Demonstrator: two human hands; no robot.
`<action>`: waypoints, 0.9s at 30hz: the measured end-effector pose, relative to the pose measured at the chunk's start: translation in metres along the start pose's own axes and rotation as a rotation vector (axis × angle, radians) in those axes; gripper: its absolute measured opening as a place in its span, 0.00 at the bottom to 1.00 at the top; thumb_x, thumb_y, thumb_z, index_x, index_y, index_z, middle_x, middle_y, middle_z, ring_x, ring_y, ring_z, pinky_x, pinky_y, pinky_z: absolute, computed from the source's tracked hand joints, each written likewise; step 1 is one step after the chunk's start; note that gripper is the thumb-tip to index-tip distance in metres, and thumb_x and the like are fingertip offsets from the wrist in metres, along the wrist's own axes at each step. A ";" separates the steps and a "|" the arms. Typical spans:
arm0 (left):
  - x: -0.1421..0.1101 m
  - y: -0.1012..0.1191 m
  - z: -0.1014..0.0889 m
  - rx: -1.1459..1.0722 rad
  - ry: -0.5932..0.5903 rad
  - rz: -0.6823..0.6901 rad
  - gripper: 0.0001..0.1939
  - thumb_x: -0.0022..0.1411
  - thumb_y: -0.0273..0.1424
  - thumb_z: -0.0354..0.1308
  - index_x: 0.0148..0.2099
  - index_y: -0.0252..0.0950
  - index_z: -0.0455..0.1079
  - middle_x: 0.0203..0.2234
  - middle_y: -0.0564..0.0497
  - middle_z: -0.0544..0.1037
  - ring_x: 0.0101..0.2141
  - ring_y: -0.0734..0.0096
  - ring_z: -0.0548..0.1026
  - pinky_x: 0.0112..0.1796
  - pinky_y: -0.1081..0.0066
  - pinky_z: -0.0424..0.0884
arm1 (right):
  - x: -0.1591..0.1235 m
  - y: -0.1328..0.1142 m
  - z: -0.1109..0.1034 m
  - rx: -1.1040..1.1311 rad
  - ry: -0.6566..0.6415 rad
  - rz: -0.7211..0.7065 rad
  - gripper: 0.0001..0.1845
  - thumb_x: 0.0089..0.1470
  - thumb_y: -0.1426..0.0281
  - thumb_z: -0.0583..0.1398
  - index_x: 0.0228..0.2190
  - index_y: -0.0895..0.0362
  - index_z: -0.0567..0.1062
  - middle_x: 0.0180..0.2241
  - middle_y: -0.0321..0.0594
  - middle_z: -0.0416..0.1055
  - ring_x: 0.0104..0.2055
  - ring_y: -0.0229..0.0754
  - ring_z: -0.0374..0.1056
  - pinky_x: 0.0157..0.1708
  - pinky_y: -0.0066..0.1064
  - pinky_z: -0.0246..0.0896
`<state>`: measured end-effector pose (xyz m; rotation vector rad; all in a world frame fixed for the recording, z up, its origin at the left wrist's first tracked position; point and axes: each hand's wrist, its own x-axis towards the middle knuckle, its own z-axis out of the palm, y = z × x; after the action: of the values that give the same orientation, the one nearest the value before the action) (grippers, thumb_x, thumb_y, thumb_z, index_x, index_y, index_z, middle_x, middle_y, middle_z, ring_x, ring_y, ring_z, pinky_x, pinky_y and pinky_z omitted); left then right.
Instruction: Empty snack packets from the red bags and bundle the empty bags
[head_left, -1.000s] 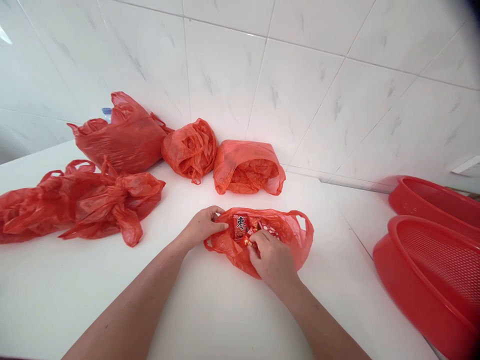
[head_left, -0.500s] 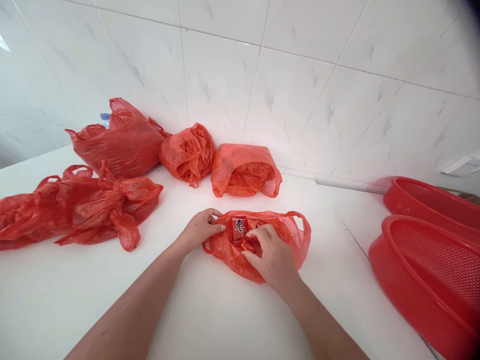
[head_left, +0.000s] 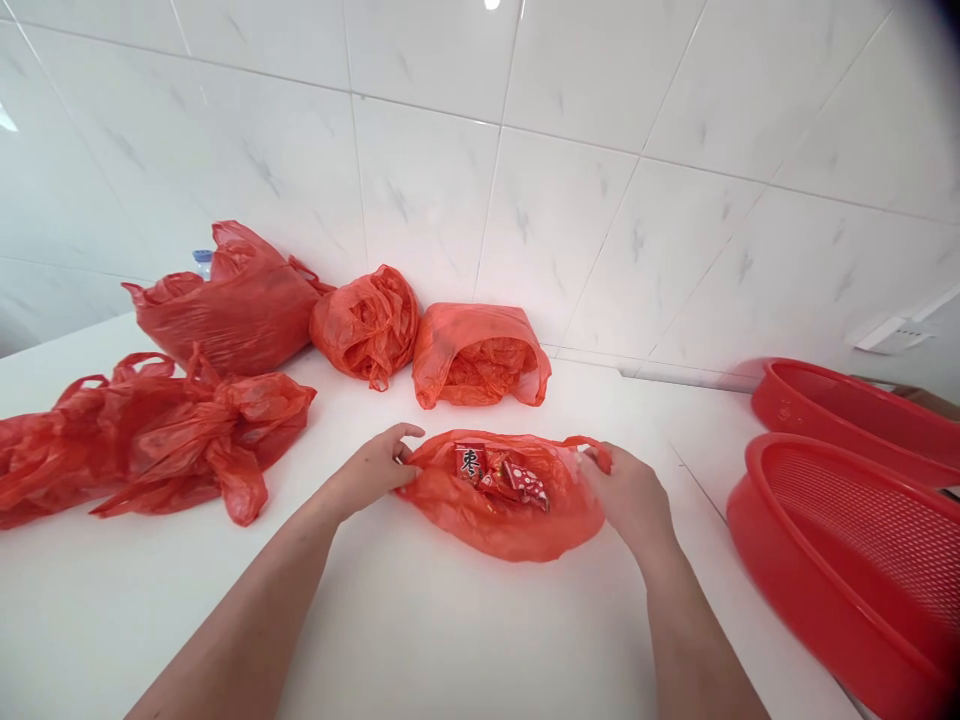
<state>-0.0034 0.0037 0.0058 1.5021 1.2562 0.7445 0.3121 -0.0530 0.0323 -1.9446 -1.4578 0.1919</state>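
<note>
An opened red plastic bag (head_left: 510,535) lies on the white table in front of me. Inside it sit several small red snack packets; one packet (head_left: 470,463) carries a large dark character on white, another packet (head_left: 529,485) has white dots. My left hand (head_left: 371,472) holds the bag's left edge, its index finger partly lifted off the plastic. At the opposite end my right hand (head_left: 630,498) is closed around the bag's right handle, the plastic bunched between thumb and fingers.
Along the tiled wall stand a full red bag (head_left: 232,310), a crumpled round bag (head_left: 367,325) and a folded-over bag (head_left: 480,355). Knotted red bags (head_left: 202,430) lie at left. Two red baskets, a near basket (head_left: 810,580) and a far basket (head_left: 847,410), stand at right.
My right hand has come out from among the packets and moved right to grip the bag's handle. The bag's mouth is spread wider, showing the dotted packet. My left hand stays at the left edge.
</note>
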 end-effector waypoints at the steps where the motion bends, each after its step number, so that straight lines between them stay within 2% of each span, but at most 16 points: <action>1: 0.002 0.001 0.001 -0.052 0.099 0.046 0.26 0.46 0.33 0.59 0.50 0.40 0.63 0.26 0.55 0.72 0.24 0.71 0.73 0.27 0.71 0.70 | 0.002 0.003 -0.001 0.119 0.004 0.056 0.17 0.51 0.54 0.55 0.25 0.54 0.71 0.25 0.37 0.69 0.23 0.40 0.62 0.22 0.31 0.55; 4: 0.004 0.010 0.005 -0.267 0.356 0.202 0.22 0.48 0.35 0.60 0.46 0.37 0.64 0.28 0.54 0.73 0.26 0.73 0.72 0.28 0.72 0.70 | 0.009 0.007 -0.007 0.690 0.134 0.106 0.12 0.50 0.60 0.57 0.23 0.54 0.67 0.23 0.35 0.68 0.24 0.38 0.63 0.23 0.30 0.56; 6: 0.001 0.018 0.008 -0.365 0.460 0.286 0.20 0.48 0.36 0.61 0.43 0.36 0.65 0.29 0.53 0.74 0.27 0.73 0.73 0.30 0.71 0.70 | 0.011 0.008 -0.013 1.080 0.132 0.032 0.10 0.48 0.63 0.60 0.24 0.53 0.65 0.23 0.32 0.66 0.25 0.37 0.64 0.27 0.31 0.60; 8: -0.004 0.025 0.012 -0.393 0.531 0.337 0.17 0.49 0.36 0.62 0.41 0.36 0.67 0.31 0.51 0.76 0.30 0.71 0.73 0.33 0.70 0.71 | 0.011 0.007 -0.021 1.321 0.080 -0.070 0.10 0.50 0.63 0.60 0.24 0.52 0.65 0.26 0.31 0.67 0.32 0.38 0.67 0.36 0.35 0.63; 10: -0.009 0.030 0.016 -0.389 0.569 0.374 0.14 0.50 0.35 0.61 0.40 0.36 0.68 0.31 0.51 0.76 0.32 0.71 0.73 0.35 0.71 0.71 | 0.009 0.003 -0.027 1.382 0.023 -0.133 0.11 0.54 0.56 0.56 0.27 0.49 0.68 0.34 0.33 0.70 0.42 0.41 0.67 0.44 0.42 0.62; 12: -0.014 0.034 0.018 -0.350 0.601 0.397 0.12 0.52 0.34 0.60 0.39 0.37 0.69 0.31 0.53 0.75 0.31 0.73 0.72 0.34 0.73 0.70 | 0.006 0.000 -0.030 1.353 -0.014 -0.151 0.19 0.55 0.48 0.50 0.32 0.46 0.70 0.43 0.36 0.70 0.50 0.46 0.63 0.47 0.46 0.60; 15: -0.019 0.038 0.020 -0.262 0.643 0.395 0.05 0.54 0.32 0.59 0.33 0.37 0.69 0.24 0.55 0.72 0.25 0.78 0.68 0.27 0.77 0.67 | 0.008 0.000 -0.029 1.365 -0.039 -0.161 0.26 0.50 0.42 0.49 0.34 0.47 0.73 0.45 0.38 0.69 0.51 0.48 0.62 0.47 0.44 0.60; 17: -0.022 0.041 0.018 -0.270 0.622 0.376 0.04 0.54 0.30 0.57 0.28 0.36 0.66 0.19 0.57 0.68 0.21 0.80 0.64 0.23 0.79 0.63 | 0.011 0.004 -0.026 1.405 -0.021 -0.155 0.25 0.47 0.42 0.53 0.33 0.47 0.74 0.41 0.37 0.70 0.48 0.48 0.64 0.45 0.41 0.62; 20: -0.026 0.050 0.016 -0.427 0.503 0.362 0.06 0.55 0.29 0.56 0.27 0.36 0.63 0.18 0.58 0.67 0.18 0.82 0.61 0.20 0.80 0.60 | 0.016 0.011 -0.023 1.424 0.019 -0.107 0.25 0.42 0.42 0.58 0.32 0.47 0.75 0.37 0.38 0.71 0.44 0.49 0.66 0.42 0.41 0.63; 24: -0.031 0.081 0.014 -0.561 0.297 0.297 0.08 0.53 0.31 0.59 0.32 0.36 0.63 0.19 0.56 0.71 0.16 0.81 0.64 0.17 0.80 0.60 | 0.010 0.007 -0.026 1.533 -0.032 -0.035 0.32 0.45 0.38 0.51 0.40 0.46 0.75 0.51 0.41 0.67 0.55 0.55 0.59 0.49 0.49 0.59; 27: -0.037 0.112 0.013 -0.607 0.252 0.369 0.11 0.52 0.31 0.62 0.37 0.37 0.64 0.19 0.57 0.72 0.17 0.80 0.67 0.18 0.80 0.63 | 0.002 -0.003 -0.028 1.603 -0.131 -0.007 0.36 0.48 0.37 0.45 0.44 0.46 0.74 0.57 0.41 0.62 0.59 0.57 0.54 0.53 0.54 0.54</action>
<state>0.0361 -0.0306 0.1119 1.1581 0.8151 1.4488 0.3243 -0.0634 0.0556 -0.5826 -0.7865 1.0887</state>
